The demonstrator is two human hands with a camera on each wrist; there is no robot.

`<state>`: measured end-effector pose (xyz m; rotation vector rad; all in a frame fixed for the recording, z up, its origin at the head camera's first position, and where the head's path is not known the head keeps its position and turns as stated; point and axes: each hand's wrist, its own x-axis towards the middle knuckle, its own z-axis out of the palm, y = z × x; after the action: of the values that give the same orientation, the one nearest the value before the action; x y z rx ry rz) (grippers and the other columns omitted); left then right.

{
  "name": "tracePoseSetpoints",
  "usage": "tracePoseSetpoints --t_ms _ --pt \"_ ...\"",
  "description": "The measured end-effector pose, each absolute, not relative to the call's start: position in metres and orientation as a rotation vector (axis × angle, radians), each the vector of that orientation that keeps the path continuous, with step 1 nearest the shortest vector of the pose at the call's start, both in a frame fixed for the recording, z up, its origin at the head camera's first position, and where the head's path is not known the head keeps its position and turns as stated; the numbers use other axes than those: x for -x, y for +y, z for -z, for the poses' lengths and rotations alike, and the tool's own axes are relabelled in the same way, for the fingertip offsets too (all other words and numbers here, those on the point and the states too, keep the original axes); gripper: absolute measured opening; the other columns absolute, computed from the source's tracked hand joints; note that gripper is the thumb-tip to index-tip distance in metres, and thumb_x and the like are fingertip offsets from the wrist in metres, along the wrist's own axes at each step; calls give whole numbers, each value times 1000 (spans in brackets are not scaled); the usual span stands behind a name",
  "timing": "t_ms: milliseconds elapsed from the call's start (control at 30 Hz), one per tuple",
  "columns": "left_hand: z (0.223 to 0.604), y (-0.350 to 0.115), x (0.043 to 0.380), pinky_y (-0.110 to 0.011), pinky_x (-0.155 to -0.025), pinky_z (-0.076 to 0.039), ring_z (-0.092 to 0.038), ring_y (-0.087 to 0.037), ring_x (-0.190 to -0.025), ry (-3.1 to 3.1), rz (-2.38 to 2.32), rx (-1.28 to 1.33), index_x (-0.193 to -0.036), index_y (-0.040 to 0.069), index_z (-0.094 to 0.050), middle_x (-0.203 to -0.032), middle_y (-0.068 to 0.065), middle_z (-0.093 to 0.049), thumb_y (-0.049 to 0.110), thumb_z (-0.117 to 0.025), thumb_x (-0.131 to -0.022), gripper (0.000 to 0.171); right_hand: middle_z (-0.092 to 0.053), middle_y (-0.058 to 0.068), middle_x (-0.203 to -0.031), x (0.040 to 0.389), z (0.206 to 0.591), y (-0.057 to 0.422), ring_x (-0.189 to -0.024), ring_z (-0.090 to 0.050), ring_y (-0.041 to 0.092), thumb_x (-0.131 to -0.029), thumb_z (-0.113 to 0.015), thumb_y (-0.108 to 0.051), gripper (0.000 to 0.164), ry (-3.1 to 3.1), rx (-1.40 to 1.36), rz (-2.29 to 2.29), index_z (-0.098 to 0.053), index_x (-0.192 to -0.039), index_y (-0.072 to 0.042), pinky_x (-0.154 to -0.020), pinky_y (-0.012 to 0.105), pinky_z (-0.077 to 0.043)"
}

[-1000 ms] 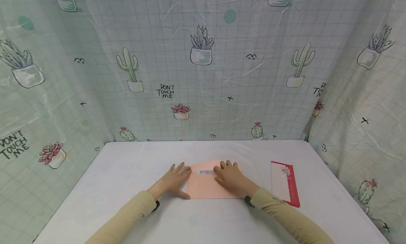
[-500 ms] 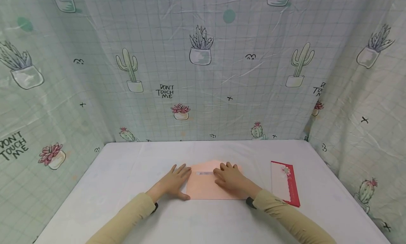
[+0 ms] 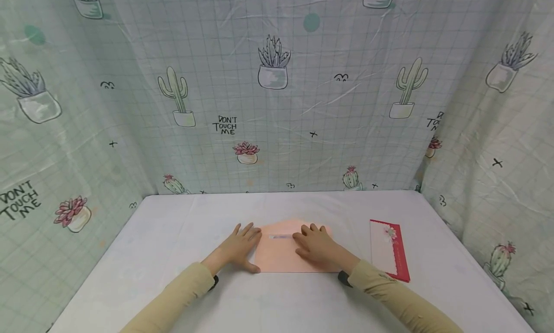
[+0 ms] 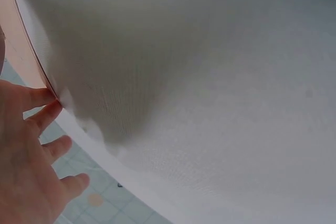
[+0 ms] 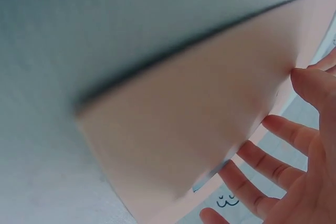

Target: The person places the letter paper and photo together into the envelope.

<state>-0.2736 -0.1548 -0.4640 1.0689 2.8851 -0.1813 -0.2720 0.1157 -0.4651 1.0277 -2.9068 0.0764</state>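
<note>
Peach envelope (image 3: 277, 257) flat at mid-table (image 3: 281, 302), long edges running left-right. Flap (image 3: 283, 225) open, laid toward the far side. Thin bluish-white slip (image 3: 279, 237) shows as a narrow strip along the opening; its right end is hidden.

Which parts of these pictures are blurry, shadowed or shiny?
Head view: mostly sharp, with pale glints on the patterned backdrop. Left wrist view: a broad, soft shadow across the white table. Right wrist view: the near corner of the peach envelope is out of focus, its long edge bowed, with a dark shadow alongside.
</note>
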Motion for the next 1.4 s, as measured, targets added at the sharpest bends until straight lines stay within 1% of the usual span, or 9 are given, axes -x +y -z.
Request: tracePoseSetpoints --t_ms 300,500,733,967,1100,1267,1400 --pt "463 -154 271 -57 -105 -21 -21 -34 -135 2860 131 -1037 -136 3 -33 -143 -9 -32 71 -58 -64 102 -48 1 -99 264 461 126 -82 -38 17 -87 -52 -38 40 -2894 -991 -71 -50 -121 -19 -67 34 -28" --pt "462 -151 269 -57 -105 -21 -20 -36 -135 2844 94 -1026 -136 2 -33 -142 -11 -32 70 -59 -64 102 -50 3 -103 255 461 148 -89 -44 21 -85 -55 -36 40 -2855 -911 -135 -53 -120 -17 -67 39 -36" --pt "463 -150 267 -58 -104 -21 -19 -37 -135 2834 77 -1004 -137 3 -31 -143 -10 -30 68 -59 -65 101 -53 4 -106 241 459 182 -96 -47 23 -83 -59 -32 37 -2864 -770 -219 -56 -117 -18 -72 43 -39" --pt "463 -151 266 -59 -104 -21 -19 -37 -135 2823 63 -1002 -137 2 -30 -144 -11 -29 67 -60 -66 101 -57 6 -103 223 455 217 -96 -50 25 -80 -64 -26 32 -2906 -632 -286 -61 -110 -15 -72 45 -43" --pt "461 -152 266 -59 -105 -19 -17 -36 -136 2808 55 -986 -139 3 -28 -146 -10 -26 67 -59 -67 101 -58 7 -103 217 454 236 -95 -51 25 -80 -64 -25 30 -2936 -573 -331 -63 -108 -14 -71 46 -45" --pt "460 -154 268 -59 -105 -18 -15 -34 -137 2805 52 -947 -140 4 -26 -147 -8 -24 67 -59 -67 101 -59 8 -101 217 452 257 -91 -54 24 -80 -64 -21 29 -2903 -558 -371 -63 -106 -10 -72 45 -48" --pt "461 -154 270 -60 -105 -17 -13 -34 -137 2801 30 -931 -140 5 -25 -148 -8 -22 66 -59 -68 101 -59 9 -99 220 449 270 -91 -55 26 -78 -66 -20 29 -2882 -526 -383 -63 -105 -10 -73 50 -48"
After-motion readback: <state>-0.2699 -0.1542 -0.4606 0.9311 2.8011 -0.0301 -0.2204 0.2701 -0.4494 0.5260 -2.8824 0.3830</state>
